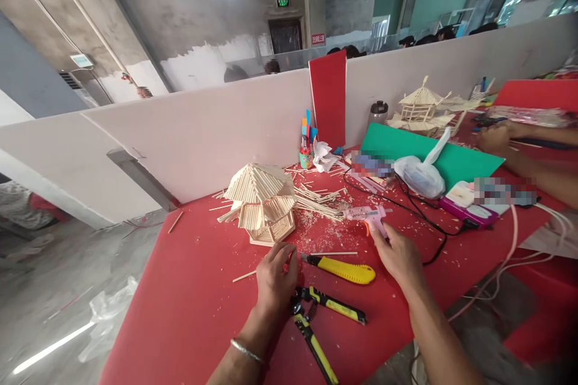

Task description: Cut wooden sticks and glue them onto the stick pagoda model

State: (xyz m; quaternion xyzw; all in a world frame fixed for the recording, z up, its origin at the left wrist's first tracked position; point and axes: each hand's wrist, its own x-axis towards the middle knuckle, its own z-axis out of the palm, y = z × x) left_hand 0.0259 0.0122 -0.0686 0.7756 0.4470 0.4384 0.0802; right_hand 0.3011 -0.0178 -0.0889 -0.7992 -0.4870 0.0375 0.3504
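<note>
My right hand (400, 255) is wrapped round the handle of a pink hot glue gun (361, 215), its nozzle pointing left over scattered wood chips. In front of the model pavilion (262, 198), built of thin wooden sticks with a layered roof, my left hand (276, 274) is closed with its fingers curled. Whatever is between those fingers, if anything, is too small or hidden to make out. A yellow utility knife (345, 269) lies between my hands. Yellow-and-black pliers (332, 307) rest with handles spread, their head partly hidden beside my left wrist.
Loose sticks (318, 200) are heaped right of the pavilion. A green board (433, 156), a tied plastic bag (419, 175), a purple power strip (472, 207) and black cables lie to the right. Another person's hand (494, 138) is at the far right, near a second stick model (422, 105). A pale partition (217, 126) borders the back.
</note>
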